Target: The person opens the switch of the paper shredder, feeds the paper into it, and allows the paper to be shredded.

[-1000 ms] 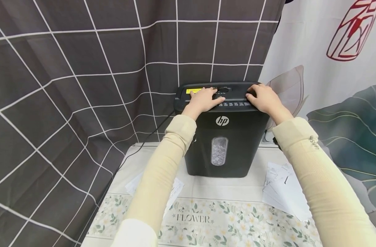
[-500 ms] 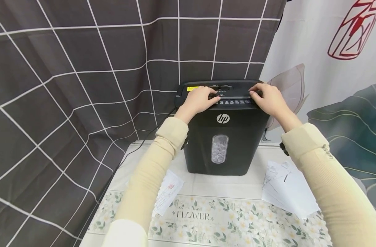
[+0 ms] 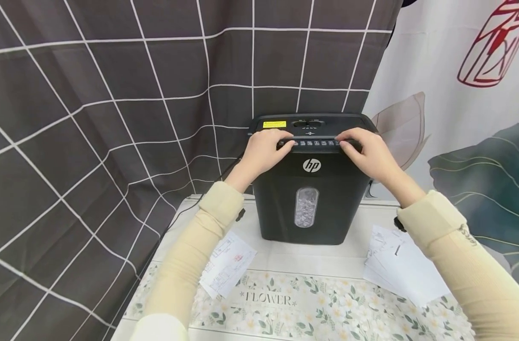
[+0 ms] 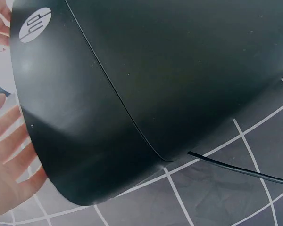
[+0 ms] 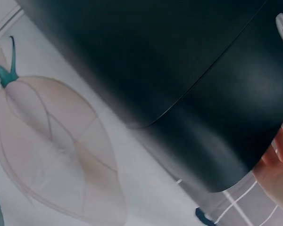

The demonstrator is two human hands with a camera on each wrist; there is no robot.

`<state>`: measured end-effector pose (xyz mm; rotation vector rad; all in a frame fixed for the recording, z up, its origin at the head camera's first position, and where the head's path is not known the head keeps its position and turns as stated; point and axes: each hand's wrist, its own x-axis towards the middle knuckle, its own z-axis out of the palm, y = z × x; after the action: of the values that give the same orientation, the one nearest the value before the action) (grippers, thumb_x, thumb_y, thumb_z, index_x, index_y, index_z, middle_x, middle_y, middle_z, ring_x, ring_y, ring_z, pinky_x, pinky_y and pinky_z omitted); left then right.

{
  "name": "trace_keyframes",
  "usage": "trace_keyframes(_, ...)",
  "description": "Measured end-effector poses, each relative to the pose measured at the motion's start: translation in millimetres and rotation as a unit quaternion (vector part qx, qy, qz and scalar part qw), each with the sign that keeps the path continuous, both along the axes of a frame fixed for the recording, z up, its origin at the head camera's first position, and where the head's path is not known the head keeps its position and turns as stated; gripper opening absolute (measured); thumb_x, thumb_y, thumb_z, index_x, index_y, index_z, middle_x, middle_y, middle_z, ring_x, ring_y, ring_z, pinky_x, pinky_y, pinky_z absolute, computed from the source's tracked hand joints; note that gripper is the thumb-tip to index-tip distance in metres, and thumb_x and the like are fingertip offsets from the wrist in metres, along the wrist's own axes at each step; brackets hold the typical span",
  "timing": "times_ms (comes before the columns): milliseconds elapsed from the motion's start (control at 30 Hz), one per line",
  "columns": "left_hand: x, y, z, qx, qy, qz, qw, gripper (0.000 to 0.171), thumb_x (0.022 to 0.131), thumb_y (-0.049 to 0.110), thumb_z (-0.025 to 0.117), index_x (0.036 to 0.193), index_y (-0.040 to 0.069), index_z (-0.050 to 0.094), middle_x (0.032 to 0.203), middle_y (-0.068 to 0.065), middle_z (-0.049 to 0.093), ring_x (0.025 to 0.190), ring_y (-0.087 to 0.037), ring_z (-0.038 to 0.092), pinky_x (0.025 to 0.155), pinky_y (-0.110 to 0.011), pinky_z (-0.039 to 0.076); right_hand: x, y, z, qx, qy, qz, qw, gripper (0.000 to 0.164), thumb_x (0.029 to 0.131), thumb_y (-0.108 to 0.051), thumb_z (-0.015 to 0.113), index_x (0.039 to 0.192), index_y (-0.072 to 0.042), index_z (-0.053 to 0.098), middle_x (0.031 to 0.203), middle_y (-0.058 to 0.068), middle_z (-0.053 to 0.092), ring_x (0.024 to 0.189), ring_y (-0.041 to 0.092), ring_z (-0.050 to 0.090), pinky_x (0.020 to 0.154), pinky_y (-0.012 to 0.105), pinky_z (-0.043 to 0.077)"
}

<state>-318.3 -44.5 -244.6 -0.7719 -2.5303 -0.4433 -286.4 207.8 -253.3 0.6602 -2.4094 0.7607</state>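
Observation:
A black paper shredder [image 3: 276, 203] with an hp logo stands upright against the curtain. Pale shreds show through its front window [image 3: 306, 208]. On the left part of its top front edge rests my left hand [image 3: 263, 149], fingers over the row of icons. My right hand [image 3: 366, 149] lies on the right part of the same edge, its thumb near the front face. The left wrist view has the spread fingers [image 4: 26, 157] along the shredder's rim. From the right wrist, part of the right hand [image 5: 278, 172] shows at the rim too.
Printed paper sheets [image 3: 229, 265] lie left of the shredder, and more papers [image 3: 402, 265] lie to the right. A black cord [image 3: 180, 215] runs off to the left. The table has a floral cloth [image 3: 285, 317]; a dark grid curtain [image 3: 157, 71] hangs behind.
Both hands have slid from further back on the shredder's top toward its front edge. The yellow label and the control switch are now uncovered. The shredder stays in place.

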Motion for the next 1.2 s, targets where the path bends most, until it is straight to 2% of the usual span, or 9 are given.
trace_keyframes(100, 9.2, -7, -4.3, 0.011, 0.028, -0.011, 0.9995, 0.028, 0.095, 0.029, 0.054, 0.115, 0.016, 0.068, 0.113, 0.0, 0.07, 0.107, -0.016, 0.064, 0.089, -0.03, 0.051, 8.1, -4, -3.4, -0.009, 0.028, 0.021, 0.999, 0.018, 0.093, -0.006, 0.055, 0.107, 0.001, 0.064, 0.11, 0.017, 0.065, 0.105, 0.031, 0.059, 0.088, 0.043, 0.044)
trace_keyframes(200, 19.0, -14, -9.8, 0.021, 0.053, -0.023, 0.9981, 0.026, 0.094, 0.027, 0.056, 0.114, 0.015, 0.069, 0.112, 0.0, 0.071, 0.105, -0.016, 0.065, 0.088, -0.031, 0.051, 16.6, -8, -8.4, -0.029, 0.056, 0.039, 0.997, 0.017, 0.091, -0.002, 0.057, 0.106, -0.001, 0.065, 0.108, 0.015, 0.067, 0.105, 0.025, 0.058, 0.093, 0.029, 0.043)
trace_keyframes(300, 28.0, -21, -15.6, 0.03, 0.071, -0.03, 0.9966, 0.025, 0.093, 0.025, 0.058, 0.113, 0.015, 0.07, 0.11, 0.0, 0.071, 0.102, -0.016, 0.066, 0.088, -0.031, 0.051, 23.8, -12, -14.2, -0.055, 0.078, 0.063, 0.993, 0.018, 0.088, 0.004, 0.059, 0.103, -0.001, 0.066, 0.105, 0.014, 0.068, 0.104, 0.008, 0.057, 0.094, 0.013, 0.038)
trace_keyframes(367, 33.6, -27, -19.6, 0.034, 0.083, -0.032, 0.9955, 0.025, 0.092, 0.024, 0.059, 0.112, 0.014, 0.07, 0.108, -0.002, 0.072, 0.099, -0.018, 0.066, 0.086, -0.032, 0.052, 28.3, -15, -18.6, -0.068, 0.087, 0.08, 0.991, 0.02, 0.086, 0.007, 0.059, 0.103, -0.001, 0.067, 0.104, 0.014, 0.068, 0.104, -0.003, 0.054, 0.094, 0.008, 0.036)
trace_keyframes(467, 41.9, -35, -25.4, 0.043, 0.095, -0.036, 0.9939, 0.024, 0.091, 0.023, 0.061, 0.111, 0.012, 0.07, 0.105, -0.003, 0.073, 0.095, -0.019, 0.067, 0.083, -0.033, 0.052, 34.4, -20, -25.4, -0.078, 0.093, 0.096, 0.988, 0.022, 0.084, 0.01, 0.059, 0.103, -0.001, 0.066, 0.103, 0.014, 0.067, 0.105, -0.013, 0.049, 0.094, 0.007, 0.036)
trace_keyframes(600, 51.3, -46, -34.8, 0.056, 0.099, -0.041, 0.9927, 0.023, 0.09, 0.021, 0.062, 0.109, 0.011, 0.07, 0.103, -0.004, 0.073, 0.093, -0.02, 0.067, 0.081, -0.033, 0.053, 41.3, -25, -35.0, -0.095, 0.092, 0.107, 0.985, 0.024, 0.083, 0.012, 0.059, 0.103, 0.0, 0.066, 0.104, 0.015, 0.067, 0.106, -0.014, 0.049, 0.093, 0.006, 0.037)
trace_keyframes(767, 60.8, -58, -49.7, 0.068, 0.088, -0.03, 0.9934, 0.023, 0.09, 0.022, 0.062, 0.11, 0.012, 0.07, 0.103, -0.004, 0.073, 0.095, -0.021, 0.067, 0.083, -0.034, 0.052, 47.3, -30, -47.4, -0.118, 0.094, 0.125, 0.981, 0.025, 0.082, 0.014, 0.059, 0.103, 0.002, 0.066, 0.103, 0.018, 0.067, 0.107, -0.014, 0.051, 0.094, 0.007, 0.039)
trace_keyframes(1033, 74.6, -78, -80.8, 0.1, 0.086, -0.015, 0.9911, 0.021, 0.087, 0.017, 0.065, 0.105, 0.01, 0.072, 0.101, -0.006, 0.073, 0.094, -0.024, 0.068, 0.08, -0.037, 0.053, 56.6, -38, -67.0, -0.149, 0.08, 0.138, 0.976, 0.027, 0.081, 0.016, 0.058, 0.103, 0.002, 0.067, 0.1, 0.018, 0.068, 0.104, -0.011, 0.055, 0.092, 0.007, 0.041)
trace_keyframes(1200, 84.4, -97, -106.2, 0.129, 0.053, 0.011, 0.9902, 0.021, 0.087, 0.016, 0.064, 0.107, 0.011, 0.071, 0.104, -0.007, 0.072, 0.098, -0.026, 0.067, 0.086, -0.038, 0.052, 61.9, -42, -81.6, -0.156, 0.068, 0.133, 0.976, 0.029, 0.08, 0.017, 0.059, 0.103, 0.001, 0.067, 0.1, 0.016, 0.069, 0.101, -0.011, 0.056, 0.089, 0.006, 0.042)
